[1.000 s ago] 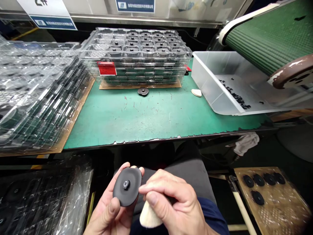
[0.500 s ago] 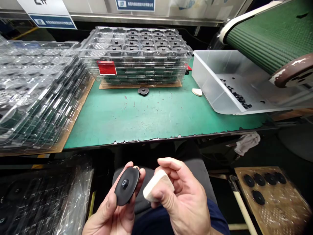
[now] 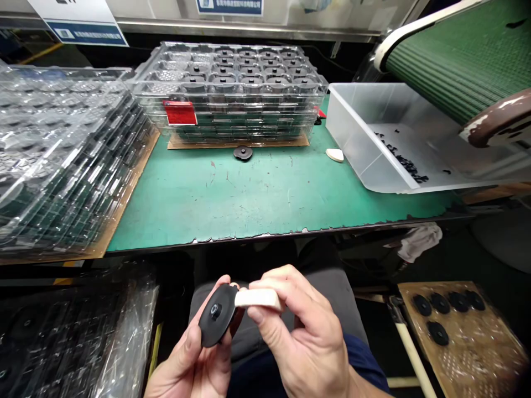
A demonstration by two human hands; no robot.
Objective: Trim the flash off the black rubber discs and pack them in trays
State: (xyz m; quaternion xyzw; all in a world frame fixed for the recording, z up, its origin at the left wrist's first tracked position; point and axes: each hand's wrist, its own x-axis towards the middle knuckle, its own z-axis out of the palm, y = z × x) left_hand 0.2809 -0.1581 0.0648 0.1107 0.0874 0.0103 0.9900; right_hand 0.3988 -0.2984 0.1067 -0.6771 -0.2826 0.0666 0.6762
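My left hand grips a round black plastic disc by its rim, the small raised hub at its centre facing up and tilted toward me. Pinched between the thumb and fingers of my right hand is a white wedge-shaped sponge pad. The pad's left end meets the upper right rim of the disc; whether it presses there I cannot tell. Both hands are over my lap, in front of the table edge. A similar black disc lies on the green tabletop, and another white pad lies to its right.
Clear plastic trays, stacked at the back, hold several black discs. More trays are stacked at left. A translucent bin with small black pieces stands right, below a green conveyor belt. A brown tray with discs sits lower right.
My right hand has turned the white pad edge-on and brought it left against the disc's rim. The disc has shifted slightly to the right in my left hand.
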